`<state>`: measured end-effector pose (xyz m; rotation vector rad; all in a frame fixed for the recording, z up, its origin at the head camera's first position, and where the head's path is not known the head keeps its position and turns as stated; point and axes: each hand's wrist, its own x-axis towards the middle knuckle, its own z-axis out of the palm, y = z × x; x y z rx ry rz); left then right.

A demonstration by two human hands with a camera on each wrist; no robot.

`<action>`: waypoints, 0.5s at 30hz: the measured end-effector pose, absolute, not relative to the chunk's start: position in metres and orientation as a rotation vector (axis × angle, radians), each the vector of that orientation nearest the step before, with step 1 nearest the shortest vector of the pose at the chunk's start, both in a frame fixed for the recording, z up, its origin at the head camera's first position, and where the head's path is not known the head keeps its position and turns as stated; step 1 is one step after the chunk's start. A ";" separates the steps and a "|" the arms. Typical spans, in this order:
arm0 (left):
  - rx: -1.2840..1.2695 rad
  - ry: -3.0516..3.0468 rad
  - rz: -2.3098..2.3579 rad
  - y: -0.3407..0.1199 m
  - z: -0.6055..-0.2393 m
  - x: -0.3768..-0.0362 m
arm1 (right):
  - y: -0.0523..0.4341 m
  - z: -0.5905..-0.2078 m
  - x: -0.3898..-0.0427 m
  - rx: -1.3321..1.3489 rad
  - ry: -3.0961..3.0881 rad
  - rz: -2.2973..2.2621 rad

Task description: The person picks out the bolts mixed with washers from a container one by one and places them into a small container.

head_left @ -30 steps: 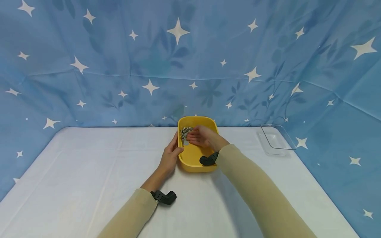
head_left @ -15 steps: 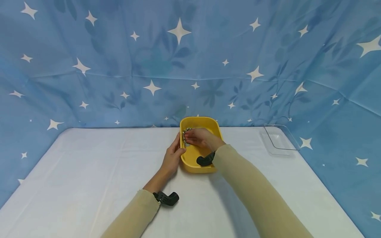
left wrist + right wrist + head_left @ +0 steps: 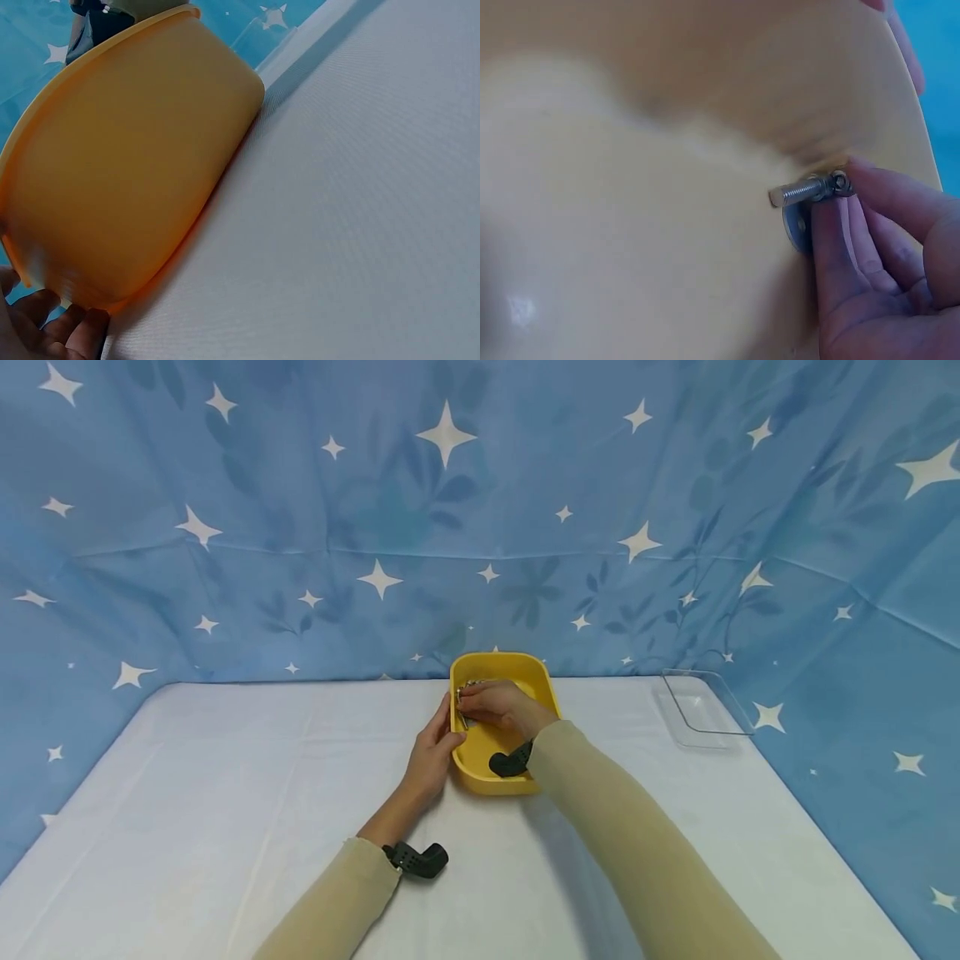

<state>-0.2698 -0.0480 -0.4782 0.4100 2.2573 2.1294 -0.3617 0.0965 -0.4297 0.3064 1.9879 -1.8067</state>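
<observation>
A yellow plastic bin [image 3: 487,783] stands at the back middle of the white table. My left hand [image 3: 429,762] grips its left side, thumb at the rim and fingertips [image 3: 84,330] against the outer wall. My right hand [image 3: 504,703] reaches inside, at the left wall. In the right wrist view its thumb and forefinger pinch a threaded metal bolt [image 3: 801,192] with nuts or washers around it. Beside the bolt shows a thin rounded metal plate with a hole [image 3: 796,228]. More small metal hardware [image 3: 474,682] lies in the bin, mostly hidden by the right hand.
A clear, open plastic container [image 3: 701,714] stands at the right back of the table [image 3: 187,827]. Behind the table hangs a blue cloth [image 3: 450,527] with white stars.
My right hand has moved left and down into the metal pieces, and its fingers have closed on a bolt. The left hand stays on the bin's side.
</observation>
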 end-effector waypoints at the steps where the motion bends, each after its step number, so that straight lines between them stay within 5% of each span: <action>1: 0.410 2.259 2.132 -0.048 -0.479 -0.270 | 0.096 -0.430 -0.361 0.296 1.998 -1.796; 15: 0.415 2.253 2.133 -0.048 -0.479 -0.270 | 0.096 -0.425 -0.358 0.260 2.014 -1.773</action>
